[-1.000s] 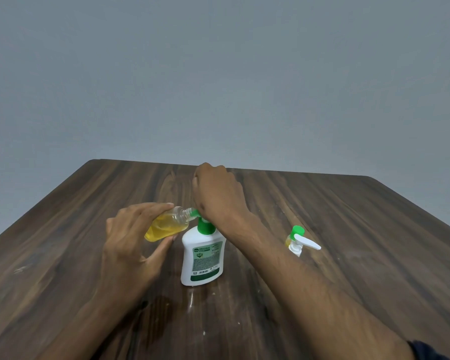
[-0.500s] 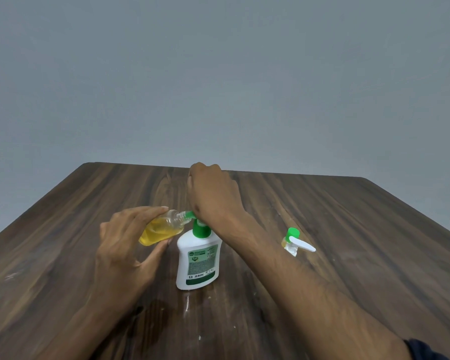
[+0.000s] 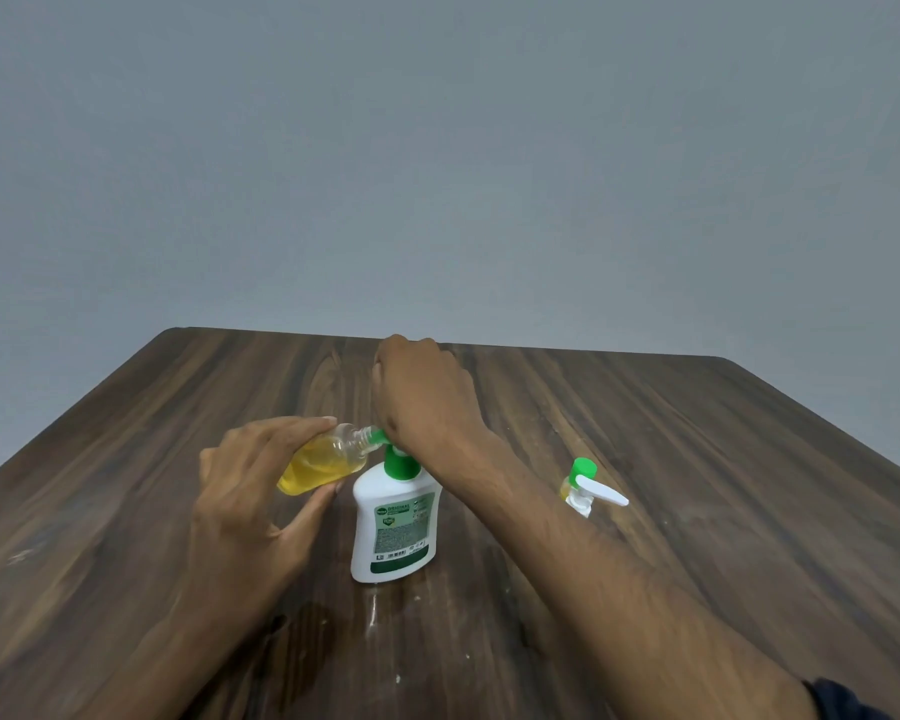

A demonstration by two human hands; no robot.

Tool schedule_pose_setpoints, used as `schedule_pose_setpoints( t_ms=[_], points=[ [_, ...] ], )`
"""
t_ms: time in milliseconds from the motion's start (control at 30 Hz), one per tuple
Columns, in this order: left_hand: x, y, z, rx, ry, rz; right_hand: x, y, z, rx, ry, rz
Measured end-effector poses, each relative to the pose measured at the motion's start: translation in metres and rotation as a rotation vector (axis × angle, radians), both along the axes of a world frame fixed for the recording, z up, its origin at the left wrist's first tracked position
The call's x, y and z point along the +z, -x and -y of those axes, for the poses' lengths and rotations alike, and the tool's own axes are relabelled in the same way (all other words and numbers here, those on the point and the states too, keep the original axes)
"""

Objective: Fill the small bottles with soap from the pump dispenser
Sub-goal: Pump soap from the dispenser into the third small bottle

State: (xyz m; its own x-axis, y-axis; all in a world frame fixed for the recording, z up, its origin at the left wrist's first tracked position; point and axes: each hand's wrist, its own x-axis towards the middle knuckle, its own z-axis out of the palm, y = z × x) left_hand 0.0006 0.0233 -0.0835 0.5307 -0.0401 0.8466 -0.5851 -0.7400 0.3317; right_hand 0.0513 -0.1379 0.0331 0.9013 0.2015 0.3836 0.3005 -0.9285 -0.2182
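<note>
nearest the camera, a dark sleeve (image 3: pixel 848 701) edged the right forearm, which ran up across the wooden table (image 3: pixel 697 511) to the white pump dispenser (image 3: pixel 397 522), the landmark here. the dispenser stood upright on the table, and a pale wet-looking smear (image 3: pixel 372 610) lay just in front of its base. the left hand (image 3: pixel 250 511), just left of the dispenser, held a small clear bottle (image 3: pixel 323 462) between its curled fingers on top and its thumb below; the bottle was tilted on its side, largely full of yellow soap, its open neck touching the green nozzle (image 3: pixel 378 438). the right hand (image 3: pixel 422 402) sat over the dispenser's pump head, knuckles up; its fingers were bent down and hidden behind the hand, so whether they gripped or only pressed the pump could not be told. well to the right of the dispenser stood a second small bottle (image 3: pixel 580 488) with a green cap and a white spout. the risk, as it looked, was overflow: the tilted bottle was nearly full, so another hard press could send soap back over the neck onto the fingers and table, and a slippery grip or a neck drifting off the nozzle would add to the smear. beyond the dispenser the dark streaked wood ran to its far edge, and behind it rose a plain grey wall (image 3: pixel 437 148).
</note>
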Motion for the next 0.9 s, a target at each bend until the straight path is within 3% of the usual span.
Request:
schedule_pose_setpoints(
  t_ms=[900],
  points=[
    [-0.0011, -0.0008, 0.0001, -0.001, 0.005, 0.008, 0.0019, 0.0015, -0.0006, 0.007, 0.023, 0.0]
  ],
)
